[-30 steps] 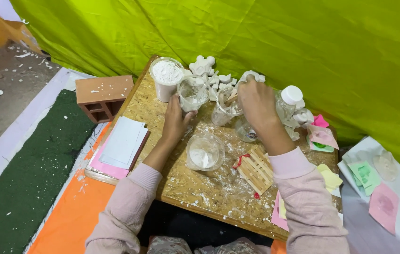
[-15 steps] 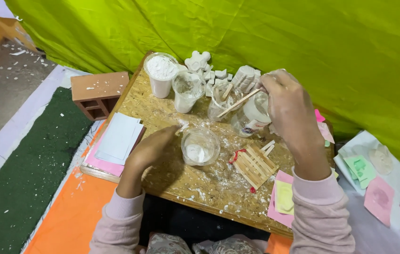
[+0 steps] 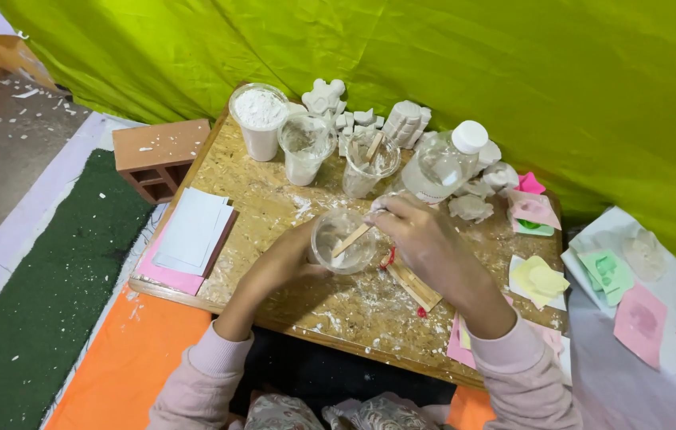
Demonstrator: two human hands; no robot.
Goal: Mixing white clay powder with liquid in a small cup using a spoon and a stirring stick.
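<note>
Since the earlier frame the right hand (image 3: 421, 239) has left the bottle (image 3: 441, 166) and now pinches a wooden stick (image 3: 351, 237) in the clear cup (image 3: 343, 240) at mid-table; the left hand (image 3: 286, 259) clasps that cup. Stirring well likely means steadying the cup and scraping its wall.

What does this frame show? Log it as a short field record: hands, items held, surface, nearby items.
left hand: left hand steadies a clear plastic cup from the side
right hand: right hand holds a wooden stick dipped into that cup
surface: low chipboard table, spattered white
behind the cup: cup of white powder, two more clear cups, plastic bottle, white cast figures
backdrop: green cloth
</note>
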